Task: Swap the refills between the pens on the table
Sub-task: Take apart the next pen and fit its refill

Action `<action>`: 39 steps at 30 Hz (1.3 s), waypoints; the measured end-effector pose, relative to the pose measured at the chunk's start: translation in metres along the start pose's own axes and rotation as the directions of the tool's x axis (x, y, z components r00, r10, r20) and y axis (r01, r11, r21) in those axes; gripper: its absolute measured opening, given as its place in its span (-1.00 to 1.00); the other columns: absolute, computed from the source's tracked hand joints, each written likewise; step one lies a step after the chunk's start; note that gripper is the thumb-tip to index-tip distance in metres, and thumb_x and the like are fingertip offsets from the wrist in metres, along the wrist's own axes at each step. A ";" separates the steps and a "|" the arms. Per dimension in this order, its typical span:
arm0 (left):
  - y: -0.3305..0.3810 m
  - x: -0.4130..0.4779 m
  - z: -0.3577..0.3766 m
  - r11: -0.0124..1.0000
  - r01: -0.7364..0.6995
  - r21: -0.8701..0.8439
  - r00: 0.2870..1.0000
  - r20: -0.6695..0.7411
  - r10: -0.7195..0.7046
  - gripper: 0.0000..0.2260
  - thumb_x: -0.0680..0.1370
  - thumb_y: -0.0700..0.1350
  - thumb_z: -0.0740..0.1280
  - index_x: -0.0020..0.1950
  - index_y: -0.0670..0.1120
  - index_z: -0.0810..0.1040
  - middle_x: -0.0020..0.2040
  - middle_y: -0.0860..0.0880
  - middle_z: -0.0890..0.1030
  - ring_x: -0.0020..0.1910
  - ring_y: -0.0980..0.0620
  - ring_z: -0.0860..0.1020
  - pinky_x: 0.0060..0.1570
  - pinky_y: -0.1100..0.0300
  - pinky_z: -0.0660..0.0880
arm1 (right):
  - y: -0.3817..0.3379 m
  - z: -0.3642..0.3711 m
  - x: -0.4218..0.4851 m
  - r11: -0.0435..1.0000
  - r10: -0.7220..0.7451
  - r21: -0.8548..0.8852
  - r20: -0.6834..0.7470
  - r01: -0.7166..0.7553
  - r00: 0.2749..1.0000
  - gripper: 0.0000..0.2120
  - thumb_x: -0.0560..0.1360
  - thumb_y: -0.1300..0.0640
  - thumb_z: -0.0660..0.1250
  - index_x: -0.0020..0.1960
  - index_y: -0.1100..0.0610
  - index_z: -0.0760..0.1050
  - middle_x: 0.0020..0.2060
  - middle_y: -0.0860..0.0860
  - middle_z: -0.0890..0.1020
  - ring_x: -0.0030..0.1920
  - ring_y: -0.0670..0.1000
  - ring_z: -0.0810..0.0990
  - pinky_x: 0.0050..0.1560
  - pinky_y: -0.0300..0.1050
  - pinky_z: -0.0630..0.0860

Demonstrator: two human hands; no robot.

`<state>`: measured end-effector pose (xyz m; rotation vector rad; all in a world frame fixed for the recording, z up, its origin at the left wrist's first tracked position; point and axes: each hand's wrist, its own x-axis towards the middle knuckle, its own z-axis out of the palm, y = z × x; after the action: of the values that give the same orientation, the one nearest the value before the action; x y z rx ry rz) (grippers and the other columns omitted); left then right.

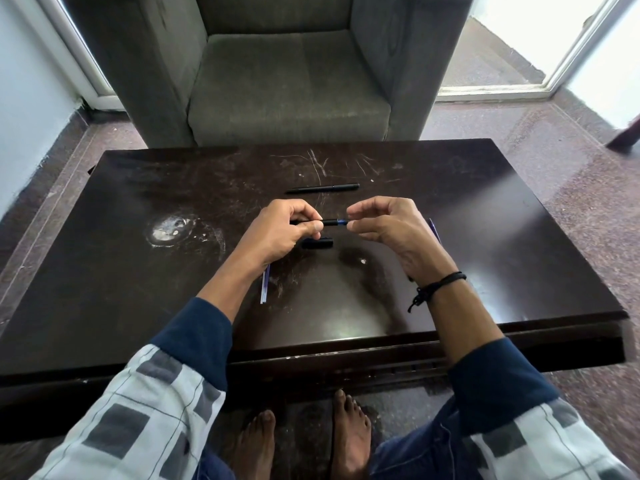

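Observation:
My left hand (pixel 282 230) grips a black pen barrel (pixel 329 222) and holds it level above the dark table (pixel 138 271). A bit of blue refill shows at the barrel's right end, where the fingertips of my right hand (pixel 384 223) pinch it. Just below the barrel, a short black pen piece (pixel 317 242) lies on the table. A second whole black pen (pixel 322 188) lies farther back. A thin blue refill (pixel 265 284) lies beside my left wrist. Another blue piece (pixel 433 228) peeks out behind my right hand.
A grey armchair (pixel 287 81) stands just beyond the table's far edge. The tabletop has scratches and a white stain (pixel 173 230) on the left. My bare feet (pixel 304 441) show under the near edge. A glass door (pixel 554 46) is at the right.

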<state>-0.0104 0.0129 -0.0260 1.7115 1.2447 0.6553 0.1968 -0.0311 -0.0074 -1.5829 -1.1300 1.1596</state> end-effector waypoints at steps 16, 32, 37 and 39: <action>0.001 -0.001 0.000 1.000 -0.002 0.014 1.000 -0.006 0.002 -0.98 0.57 -0.12 0.46 -0.05 0.00 0.66 -0.20 0.04 0.74 -0.12 0.13 0.69 0.16 0.08 0.57 | -0.001 0.002 -0.002 1.000 -0.002 0.001 0.002 0.002 1.000 -0.84 0.42 0.34 0.53 -0.01 0.28 0.68 -0.20 0.08 0.69 -0.17 -0.04 0.66 0.04 -0.07 0.65; 0.014 -0.007 0.004 0.996 -0.047 0.078 0.991 0.126 0.037 -0.81 0.60 -0.09 0.41 0.19 0.10 0.68 -0.14 0.06 0.57 -0.31 0.37 0.47 -0.17 0.47 0.36 | 0.001 0.005 -0.001 1.000 -0.014 -0.003 0.055 0.014 0.998 -0.86 0.42 0.41 0.50 -0.06 0.24 0.68 -0.21 0.16 0.70 -0.19 0.00 0.67 0.04 -0.03 0.65; 0.009 -0.003 0.005 0.997 -0.039 0.070 0.997 0.065 0.034 -0.90 0.59 -0.06 0.43 0.05 0.12 0.71 -0.22 0.07 0.55 -0.28 0.24 0.45 -0.10 0.20 0.38 | -0.001 0.004 -0.001 1.000 -0.010 0.021 0.052 0.009 0.999 -0.87 0.43 0.39 0.50 -0.05 0.26 0.67 -0.22 0.13 0.67 -0.17 0.03 0.65 0.06 -0.02 0.65; 0.008 -0.002 0.005 0.996 -0.016 0.089 0.998 0.062 0.010 -0.92 0.60 -0.05 0.41 0.03 0.12 0.68 -0.21 0.08 0.53 -0.25 0.17 0.44 -0.10 0.16 0.38 | -0.001 0.004 -0.001 1.000 -0.008 0.020 0.037 0.007 0.999 -0.88 0.43 0.38 0.51 -0.05 0.27 0.67 -0.23 0.13 0.67 -0.16 0.04 0.65 0.07 -0.01 0.65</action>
<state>-0.0031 0.0080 -0.0212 1.8017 1.2371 0.5575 0.1928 -0.0317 -0.0068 -1.5462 -1.1443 1.1964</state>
